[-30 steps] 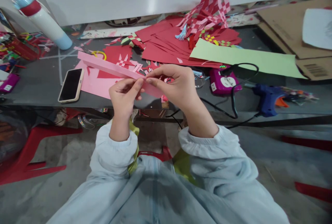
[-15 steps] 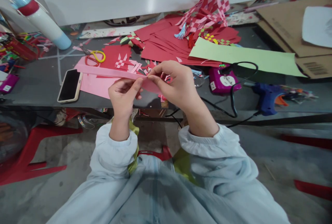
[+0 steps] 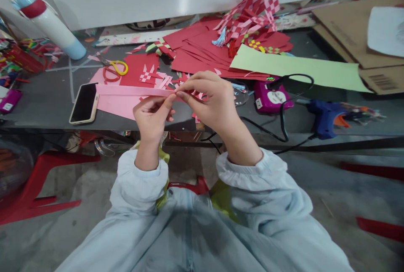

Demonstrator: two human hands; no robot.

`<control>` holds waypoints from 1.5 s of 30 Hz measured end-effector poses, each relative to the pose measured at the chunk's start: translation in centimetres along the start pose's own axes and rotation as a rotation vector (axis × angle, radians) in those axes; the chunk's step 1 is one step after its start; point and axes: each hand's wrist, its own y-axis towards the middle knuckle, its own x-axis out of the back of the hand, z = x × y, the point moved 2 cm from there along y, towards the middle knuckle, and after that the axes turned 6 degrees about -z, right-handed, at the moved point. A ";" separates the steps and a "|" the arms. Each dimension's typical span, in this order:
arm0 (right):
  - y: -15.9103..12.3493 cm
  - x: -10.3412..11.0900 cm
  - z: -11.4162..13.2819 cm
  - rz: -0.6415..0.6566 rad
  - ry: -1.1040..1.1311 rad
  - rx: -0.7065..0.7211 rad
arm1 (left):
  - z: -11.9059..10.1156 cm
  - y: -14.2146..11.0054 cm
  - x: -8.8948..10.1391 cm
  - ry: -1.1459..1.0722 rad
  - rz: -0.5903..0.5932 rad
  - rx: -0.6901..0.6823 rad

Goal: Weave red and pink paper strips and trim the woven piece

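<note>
Above the table's front edge, a long pink paper strip (image 3: 132,91) stretches leftward from my fingertips. My left hand (image 3: 151,114) pinches its right end between thumb and fingers. Right beside it, my right hand (image 3: 208,99) pinches the same end, thumb against index finger, and the fingertips of both hands nearly touch. Whether the strip is folded at that end is hidden by my fingers. Beneath the strip lies a pink paper sheet (image 3: 118,106). Scissors (image 3: 115,71) with yellow and red handles rest behind it, near pink and red paper scraps (image 3: 164,80).
A phone (image 3: 84,104) lies at left, and a bottle (image 3: 50,26) stands behind it. Red paper sheets (image 3: 202,47) and woven paper strips (image 3: 249,17) are piled at the back. To the right are a green sheet (image 3: 296,68), a purple box (image 3: 272,96) with a cable, and a blue glue gun (image 3: 325,118).
The strip's left end has dropped and swung slightly right. The paper that showed below my right fingers is mostly out of sight. Both hands keep their pinch, nearly in place.
</note>
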 end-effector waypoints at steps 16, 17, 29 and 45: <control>-0.2 -0.5 -0.6 -0.003 -0.098 0.007 | 0.3 0.2 -0.1 0.036 0.046 0.049; -0.1 -0.5 -0.7 -0.012 -0.060 -0.029 | 0.2 0.2 -0.2 0.028 0.033 0.046; 0.0 -1.6 -1.1 -0.003 0.245 -0.357 | 0.7 0.7 -0.3 -0.120 0.105 0.209; -0.1 -1.4 -1.6 0.232 0.383 -0.514 | 0.0 0.8 0.5 -0.071 -0.201 0.007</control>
